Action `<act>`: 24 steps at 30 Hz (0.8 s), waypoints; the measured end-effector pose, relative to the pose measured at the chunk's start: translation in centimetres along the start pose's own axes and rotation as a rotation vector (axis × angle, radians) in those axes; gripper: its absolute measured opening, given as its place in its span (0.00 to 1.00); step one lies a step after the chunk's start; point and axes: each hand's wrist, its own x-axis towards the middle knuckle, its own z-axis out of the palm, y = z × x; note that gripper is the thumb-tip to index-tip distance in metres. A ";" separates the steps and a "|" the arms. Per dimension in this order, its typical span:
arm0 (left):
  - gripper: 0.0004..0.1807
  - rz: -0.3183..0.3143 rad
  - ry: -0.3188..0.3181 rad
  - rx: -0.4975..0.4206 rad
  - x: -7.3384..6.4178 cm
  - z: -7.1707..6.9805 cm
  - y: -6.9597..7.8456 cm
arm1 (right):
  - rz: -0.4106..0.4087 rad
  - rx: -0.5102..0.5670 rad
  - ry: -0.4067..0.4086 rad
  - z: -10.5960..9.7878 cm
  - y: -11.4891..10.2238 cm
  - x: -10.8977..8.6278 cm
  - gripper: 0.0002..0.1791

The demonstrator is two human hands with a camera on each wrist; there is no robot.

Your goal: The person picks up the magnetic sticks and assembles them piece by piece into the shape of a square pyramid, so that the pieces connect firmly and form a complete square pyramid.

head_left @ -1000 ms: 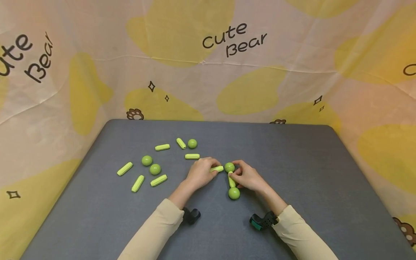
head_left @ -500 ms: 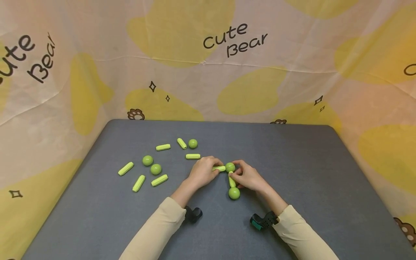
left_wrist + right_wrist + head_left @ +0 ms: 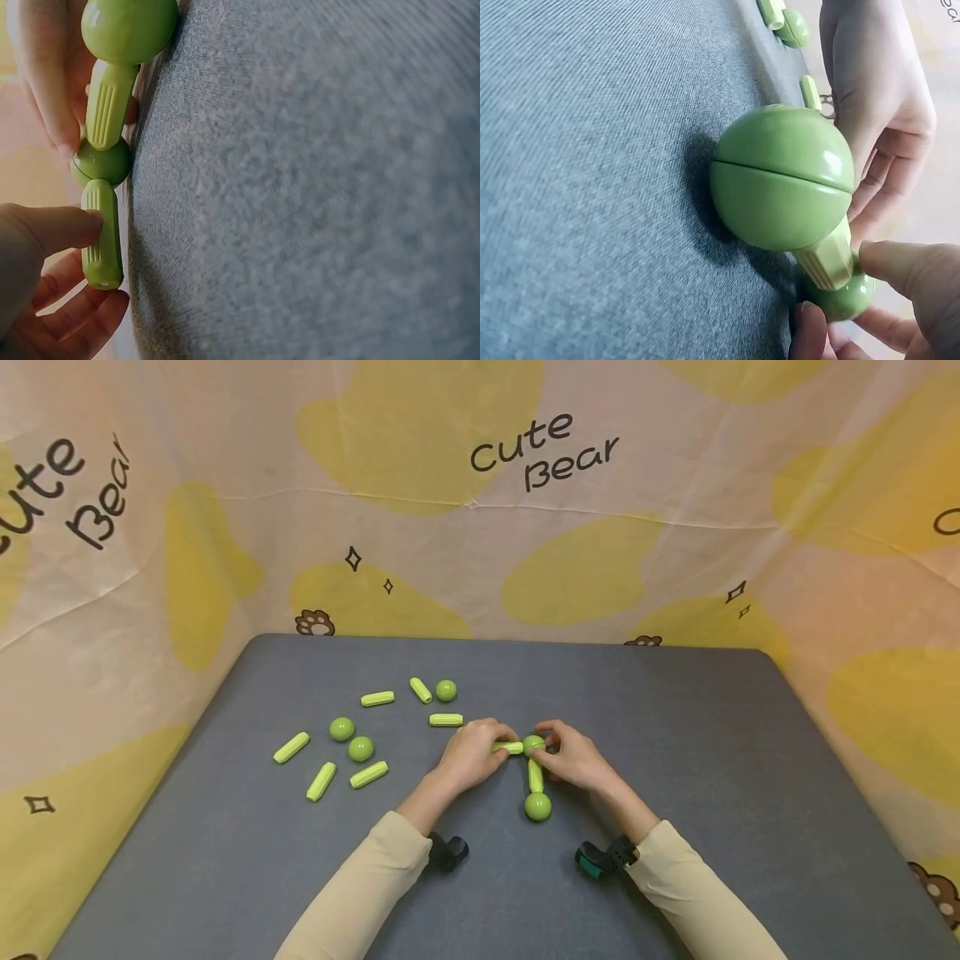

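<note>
My left hand (image 3: 468, 755) pinches a light green ribbed rod (image 3: 101, 236) between thumb and fingers. The rod's far end meets a green ball (image 3: 533, 745), which my right hand (image 3: 577, 760) pinches from the right side. From that ball a second ribbed rod (image 3: 536, 776) runs toward me, ending in another green ball (image 3: 537, 807) with a seam around it. In the right wrist view this nearer ball (image 3: 781, 178) looms large and partly covers the rod behind it. Whether the left-hand rod sits inside the ball or only touches it, I cannot tell.
Several loose rods, one of them the rod (image 3: 321, 782) at near left, lie on the grey table (image 3: 225, 860). Loose balls are there too: a pair with one ball (image 3: 361, 748) nearest, and a ball (image 3: 446, 691) farther back. Printed cloth (image 3: 570, 577) hangs behind.
My left hand has brought its rod rightward against the far ball. My right hand has shifted its hold from the joined rod up to that ball.
</note>
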 end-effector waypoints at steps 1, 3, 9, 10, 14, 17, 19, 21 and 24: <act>0.09 0.005 -0.002 0.003 0.0 0.0 0.0 | -0.012 -0.005 -0.001 0.0 0.0 0.1 0.24; 0.09 0.013 -0.004 0.005 0.0 0.0 0.1 | -0.040 -0.016 0.000 0.1 0.0 0.2 0.21; 0.09 0.019 -0.007 -0.006 0.1 0.0 0.1 | -0.082 -0.043 0.007 0.2 0.1 0.3 0.17; 0.09 0.021 -0.005 -0.009 0.0 0.0 0.1 | -0.085 -0.046 0.008 0.2 0.1 0.3 0.17; 0.09 0.028 0.005 -0.016 0.0 0.0 0.0 | -0.102 -0.042 0.002 0.1 0.1 0.3 0.17; 0.09 0.029 0.011 -0.017 0.0 0.1 -0.1 | -0.110 -0.040 -0.002 0.1 0.1 0.3 0.17; 0.09 0.022 0.011 -0.019 0.0 0.1 -0.1 | -0.114 -0.044 -0.001 0.1 0.1 0.3 0.17; 0.09 0.017 0.008 -0.022 0.0 0.0 -0.1 | -0.114 -0.052 0.005 0.1 0.1 0.4 0.17; 0.09 0.009 0.002 -0.028 -0.1 -0.1 -0.2 | -0.108 -0.058 0.012 0.2 0.1 0.4 0.17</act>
